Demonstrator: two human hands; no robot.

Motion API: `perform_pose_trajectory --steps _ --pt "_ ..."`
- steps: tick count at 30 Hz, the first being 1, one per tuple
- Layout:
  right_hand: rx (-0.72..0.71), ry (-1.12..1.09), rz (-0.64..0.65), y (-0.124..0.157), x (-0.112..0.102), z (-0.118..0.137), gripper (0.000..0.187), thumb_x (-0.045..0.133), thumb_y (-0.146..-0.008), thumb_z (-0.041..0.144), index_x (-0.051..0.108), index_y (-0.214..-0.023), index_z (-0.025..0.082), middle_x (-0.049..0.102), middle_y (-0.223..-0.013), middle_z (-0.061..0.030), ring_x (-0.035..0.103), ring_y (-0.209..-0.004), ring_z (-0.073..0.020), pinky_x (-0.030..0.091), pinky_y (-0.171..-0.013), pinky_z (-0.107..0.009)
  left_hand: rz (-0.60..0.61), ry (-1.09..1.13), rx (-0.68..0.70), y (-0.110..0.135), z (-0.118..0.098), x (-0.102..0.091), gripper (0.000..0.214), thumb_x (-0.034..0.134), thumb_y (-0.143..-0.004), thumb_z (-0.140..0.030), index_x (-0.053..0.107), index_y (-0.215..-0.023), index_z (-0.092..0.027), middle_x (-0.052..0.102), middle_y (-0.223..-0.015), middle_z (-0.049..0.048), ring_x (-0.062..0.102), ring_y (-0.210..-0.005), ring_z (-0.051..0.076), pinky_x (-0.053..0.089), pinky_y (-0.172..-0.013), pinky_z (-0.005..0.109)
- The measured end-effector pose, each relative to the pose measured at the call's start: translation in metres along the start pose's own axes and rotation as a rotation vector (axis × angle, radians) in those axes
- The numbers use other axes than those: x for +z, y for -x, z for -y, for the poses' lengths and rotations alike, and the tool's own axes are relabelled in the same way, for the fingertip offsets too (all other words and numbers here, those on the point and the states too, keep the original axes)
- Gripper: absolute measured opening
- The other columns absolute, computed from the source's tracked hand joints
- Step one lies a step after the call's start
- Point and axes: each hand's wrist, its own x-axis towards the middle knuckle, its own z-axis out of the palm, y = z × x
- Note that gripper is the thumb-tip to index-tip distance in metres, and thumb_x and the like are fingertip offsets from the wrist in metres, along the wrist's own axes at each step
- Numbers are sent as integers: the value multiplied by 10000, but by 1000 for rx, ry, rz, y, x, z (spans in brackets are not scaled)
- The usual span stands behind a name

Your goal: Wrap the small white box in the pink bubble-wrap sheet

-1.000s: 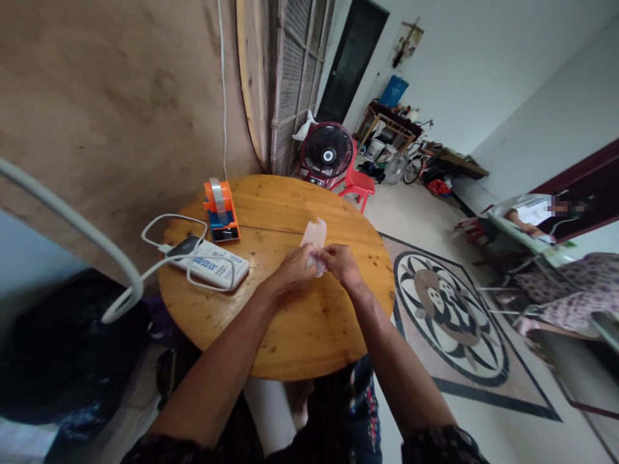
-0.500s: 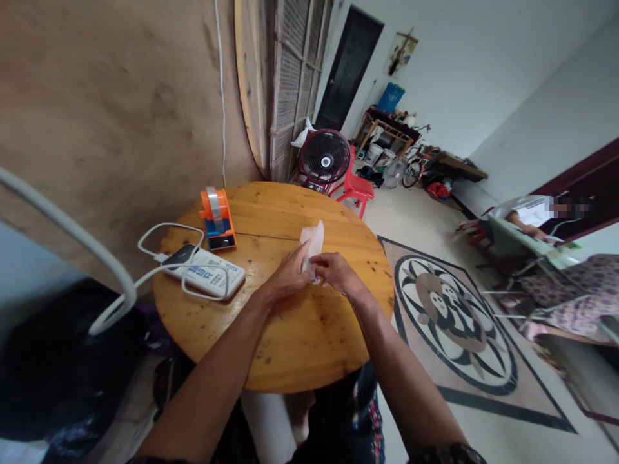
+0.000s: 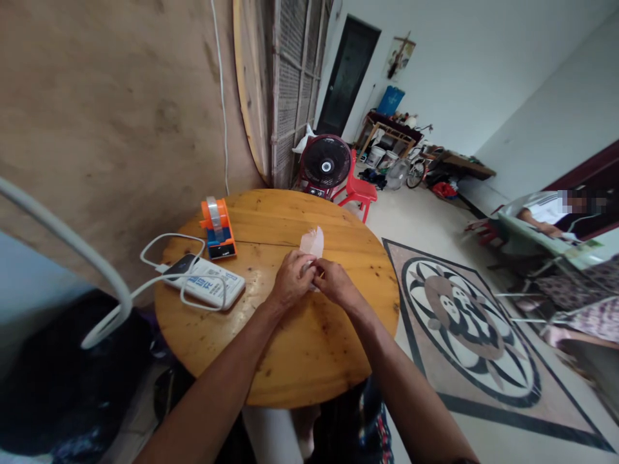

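Observation:
A thin, pale, see-through sheet (image 3: 312, 241), crumpled like tissue or plastic film, rises between my two hands over the middle of the round wooden table (image 3: 275, 380). My left hand (image 3: 291, 281) is closed on its left side, fingers curled and thumb toward the right. From the right, my right hand (image 3: 333, 281) pinches its lower part, with fingertips touching those of the left. The fingers cover the sheet's lower middle, so whether anything lies inside it is hidden.
An orange and blue tape dispenser (image 3: 220, 229) stands at the table's back left. Near it lies a white power bank (image 3: 217, 283) with a looped white cable (image 3: 164, 237). Beyond the table are a fan (image 3: 326, 164) and a red chair (image 3: 358, 189). A person (image 3: 544, 216) sits at far right.
Both hands have closed in around the sheet, and their fingertips have come together. The sheet's upper end looks wider and lower. The view has shifted slightly.

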Motion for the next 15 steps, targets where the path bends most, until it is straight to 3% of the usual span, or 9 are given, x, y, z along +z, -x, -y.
perform_pose_trajectory --steps 5,9,12,15 --pt "33 -7 17 -3 0 -2 513 563 -769 139 525 -1280 149 704 -897 -74 623 -791 -191 414 -696 -265 -10 -3 -62 0 0 1 223 577 -818 -198 635 -1033 -191 607 -1007 61 556 -999 205 473 -882 338" --pt "-3 -53 46 -4 0 -9 595 590 -754 155 468 -1336 127 695 -908 -82 628 -799 -191 429 -708 -272 -6 -11 -108 -1 1 4 87 577 -814 -188 639 -875 -189 604 -918 40 561 -927 190 478 -802 307" --pt "-73 -218 84 -4 1 -20 624 591 -736 147 443 -1342 111 672 -871 -55 599 -727 -151 441 -703 -262 -4 -16 -115 -2 1 5 68 572 -795 -153 631 -808 -186 586 -871 32 556 -881 182 471 -771 298" --pt "-95 -538 161 -7 -2 -35 582 593 -751 211 449 -1305 106 637 -790 -13 572 -675 -124 453 -670 -250 -9 -21 -104 -3 0 7 80 564 -785 -126 619 -797 -183 578 -846 29 552 -847 178 466 -758 298"
